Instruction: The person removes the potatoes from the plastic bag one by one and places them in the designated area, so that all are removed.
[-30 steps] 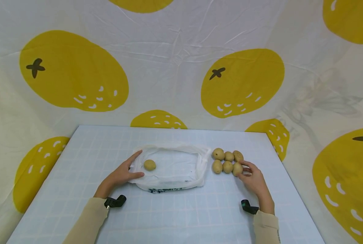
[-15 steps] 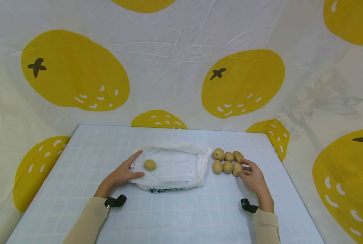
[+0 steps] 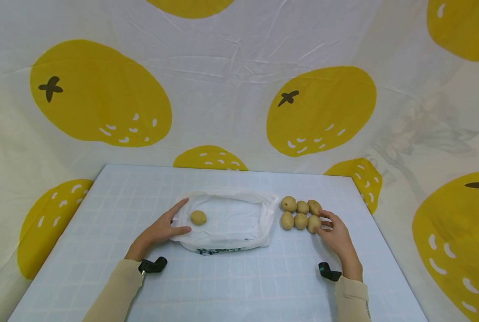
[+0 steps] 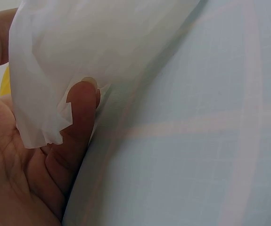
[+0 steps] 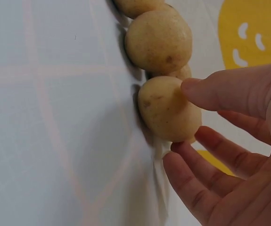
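Observation:
A white plastic bag (image 3: 263, 223) lies spread on the table with its mouth facing up, and one potato (image 3: 198, 218) sits inside at the left. My left hand (image 3: 163, 228) rests against the bag's left end, thumb and index finger spread apart along it. In the left wrist view, thin plastic (image 4: 93, 42) hangs past the thumb and covers part of the palm. Right of the bag, several potatoes (image 3: 288, 204) stand in two rows. My right hand (image 3: 336, 235) is at the front right potato (image 5: 166, 108), its thumb touching it and its loosely bent fingers beside it.
The table (image 3: 207, 286) has a pale blue checked cover. Behind it hangs a whitish cloth (image 3: 219, 112) printed with large yellow fruit. A black wrist camera (image 3: 152, 265) is worn on the left wrist, and another black camera (image 3: 329, 272) on the right.
My right hand has shifted very slightly, its fingers a little looser around the front right potato. The left hand, the bag and the potatoes stay in place.

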Demonstrator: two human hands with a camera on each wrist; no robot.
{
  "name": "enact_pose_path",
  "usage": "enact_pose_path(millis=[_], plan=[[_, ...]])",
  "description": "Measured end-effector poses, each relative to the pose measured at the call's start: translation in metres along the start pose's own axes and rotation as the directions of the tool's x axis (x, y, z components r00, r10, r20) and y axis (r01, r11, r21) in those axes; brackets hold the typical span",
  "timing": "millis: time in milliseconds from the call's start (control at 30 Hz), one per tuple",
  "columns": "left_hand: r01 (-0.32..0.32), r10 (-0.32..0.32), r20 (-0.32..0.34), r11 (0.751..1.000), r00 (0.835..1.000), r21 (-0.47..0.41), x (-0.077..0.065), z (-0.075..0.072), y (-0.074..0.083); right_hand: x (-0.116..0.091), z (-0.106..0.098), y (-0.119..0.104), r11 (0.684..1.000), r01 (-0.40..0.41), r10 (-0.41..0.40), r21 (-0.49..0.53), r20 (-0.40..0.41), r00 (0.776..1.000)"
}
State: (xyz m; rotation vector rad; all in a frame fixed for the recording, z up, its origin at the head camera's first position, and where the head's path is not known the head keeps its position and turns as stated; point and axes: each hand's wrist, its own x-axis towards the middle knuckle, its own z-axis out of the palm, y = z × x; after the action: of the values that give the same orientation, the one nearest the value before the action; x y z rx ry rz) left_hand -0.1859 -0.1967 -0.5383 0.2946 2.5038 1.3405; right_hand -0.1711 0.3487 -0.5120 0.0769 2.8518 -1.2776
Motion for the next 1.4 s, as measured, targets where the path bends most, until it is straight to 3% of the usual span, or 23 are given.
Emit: enact_pose_path(millis=[533, 833, 1067, 1400], plan=[[0.004, -0.004, 0.005, 1.0, 1.0, -0.009, 0.0, 0.0, 0.001, -0.001, 0.001, 0.0, 1.0, 0.011, -0.011, 0.014, 0.006, 1.0], [-0.002, 0.002, -0.001, 1.0, 1.0, -0.004, 0.0, 0.0, 0.0, -0.001, -0.011, -0.008, 0.998, -0.013, 0.012, -0.053, -0.009, 1.0], [0.002, -0.002, 0.002, 1.0, 1.0, 0.005, 0.001, 0.0, -0.001, 0.006, -0.017, -0.025, 0.993, 0.066, -0.065, -0.095, 0.017, 0.998], [0.021, -0.021, 0.005, 1.0, 1.0, -0.001, 0.001, 0.0, 0.002, 0.02, -0.007, -0.067, 0.983, 0.177, -0.173, -0.055, 0.072, 0.982]])
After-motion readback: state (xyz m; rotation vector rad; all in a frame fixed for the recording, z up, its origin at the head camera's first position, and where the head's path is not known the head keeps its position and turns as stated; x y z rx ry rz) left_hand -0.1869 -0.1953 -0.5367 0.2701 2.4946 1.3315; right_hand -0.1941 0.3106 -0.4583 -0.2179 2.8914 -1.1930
